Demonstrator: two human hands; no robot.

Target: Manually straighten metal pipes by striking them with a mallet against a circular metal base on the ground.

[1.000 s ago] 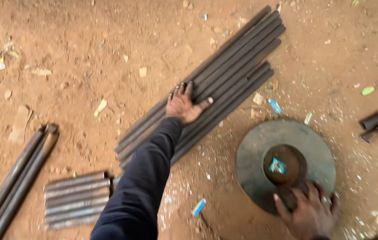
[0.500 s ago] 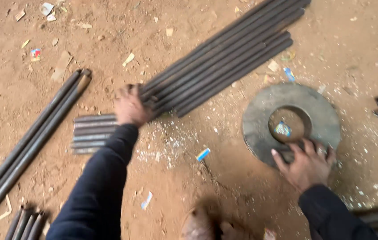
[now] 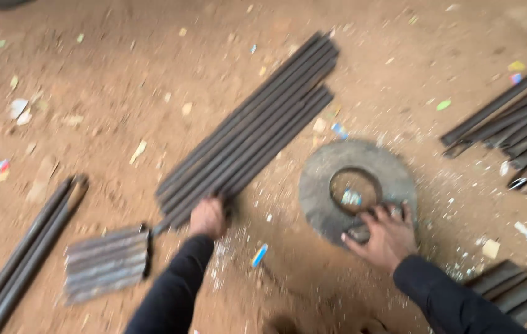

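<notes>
A row of several long dark metal rods [image 3: 254,127] lies side by side on the brown dirt ground, running from lower left to upper right. My left hand [image 3: 207,218] is closed over the near ends of these rods. To the right lies a flat grey metal ring [image 3: 320,179] with a round hole in its middle. My right hand [image 3: 384,235] rests on the ring's near edge, fingers spread toward the hole. Both arms wear dark sleeves. The picture is motion blurred.
A bundle of short grey bars [image 3: 107,263] lies at lower left, beside two long rods [image 3: 25,247]. More dark rods [image 3: 517,127] lie at the right edge, and thick bars [image 3: 514,291] at lower right. Scraps of paper and a blue-and-white bit [image 3: 259,254] litter the dirt.
My left hand has slid down the long rods from their middle to their near ends. My right hand stays on the ring's near edge. The view shifted.
</notes>
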